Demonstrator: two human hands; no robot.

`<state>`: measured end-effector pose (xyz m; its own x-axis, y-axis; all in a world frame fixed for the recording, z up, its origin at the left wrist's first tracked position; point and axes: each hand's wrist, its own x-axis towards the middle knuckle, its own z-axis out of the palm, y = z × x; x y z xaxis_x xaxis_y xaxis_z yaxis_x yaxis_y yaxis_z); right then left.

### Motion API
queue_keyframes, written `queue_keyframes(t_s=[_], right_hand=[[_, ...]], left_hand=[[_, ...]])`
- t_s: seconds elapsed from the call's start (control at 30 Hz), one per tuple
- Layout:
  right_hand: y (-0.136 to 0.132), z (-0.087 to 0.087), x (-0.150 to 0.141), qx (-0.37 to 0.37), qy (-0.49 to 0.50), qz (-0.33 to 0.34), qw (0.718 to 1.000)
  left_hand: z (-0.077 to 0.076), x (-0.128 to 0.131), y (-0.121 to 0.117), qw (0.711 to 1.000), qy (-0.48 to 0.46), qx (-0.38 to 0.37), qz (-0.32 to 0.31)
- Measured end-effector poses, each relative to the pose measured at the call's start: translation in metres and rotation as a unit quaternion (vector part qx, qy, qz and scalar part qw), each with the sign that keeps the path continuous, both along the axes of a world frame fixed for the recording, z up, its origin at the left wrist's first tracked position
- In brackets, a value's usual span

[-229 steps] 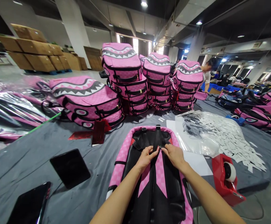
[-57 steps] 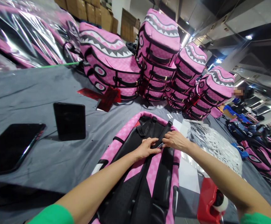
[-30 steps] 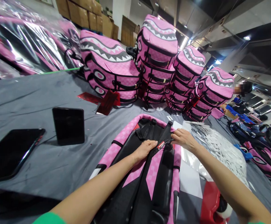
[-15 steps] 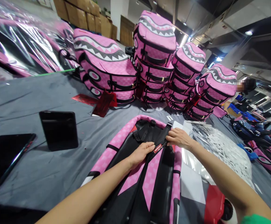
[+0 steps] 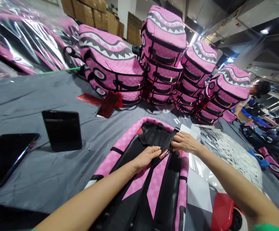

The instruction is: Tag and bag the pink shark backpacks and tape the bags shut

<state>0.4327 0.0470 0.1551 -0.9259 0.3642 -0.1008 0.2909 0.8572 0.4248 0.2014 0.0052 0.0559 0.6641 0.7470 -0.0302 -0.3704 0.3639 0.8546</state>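
A pink and black backpack (image 5: pixel 157 189) lies in front of me with its padded straps facing up. My left hand (image 5: pixel 147 158) is closed at the upper end of a strap, its fingertips beside a small red label (image 5: pixel 164 153). To the right, my right hand (image 5: pixel 184 142) pinches a black strap (image 5: pixel 170 142) near the top of the bag, just below a black buckle (image 5: pixel 176 129). What lies under the right fingertips is partly hidden.
Stacked pink backpacks (image 5: pixel 163 45) with shark-mouth prints line the back. A tablet (image 5: pixel 8 157) and an upright black device (image 5: pixel 62 131) sit at left. On the right are a clear bag of small white pieces (image 5: pixel 238 160) and a red item (image 5: pixel 222 210). Another person stands far right.
The whole view has shifted slightly, with the background moving right and a little up. Both hands keep nearly the same hold on the backpack.
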Motion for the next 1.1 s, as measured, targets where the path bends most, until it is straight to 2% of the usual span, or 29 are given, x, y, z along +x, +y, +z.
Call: queue_keyframes(t_s=[0.33, 0.83, 1.1], right_hand=[[-0.004, -0.006, -0.004, -0.010, 0.004, -0.013, 1.000], [-0.023, 0.000, -0.028, -0.049, -0.024, -0.056, 0.997], [-0.030, 0.001, -0.035, -0.043, -0.034, -0.073, 0.996]], left_hand=[[-0.001, 0.000, 0.000, 1.000, 0.002, 0.012, -0.001], [-0.010, 0.004, 0.003, 0.995, 0.054, 0.075, 0.022], [-0.007, 0.003, 0.002, 0.995, 0.049, 0.078, 0.032]])
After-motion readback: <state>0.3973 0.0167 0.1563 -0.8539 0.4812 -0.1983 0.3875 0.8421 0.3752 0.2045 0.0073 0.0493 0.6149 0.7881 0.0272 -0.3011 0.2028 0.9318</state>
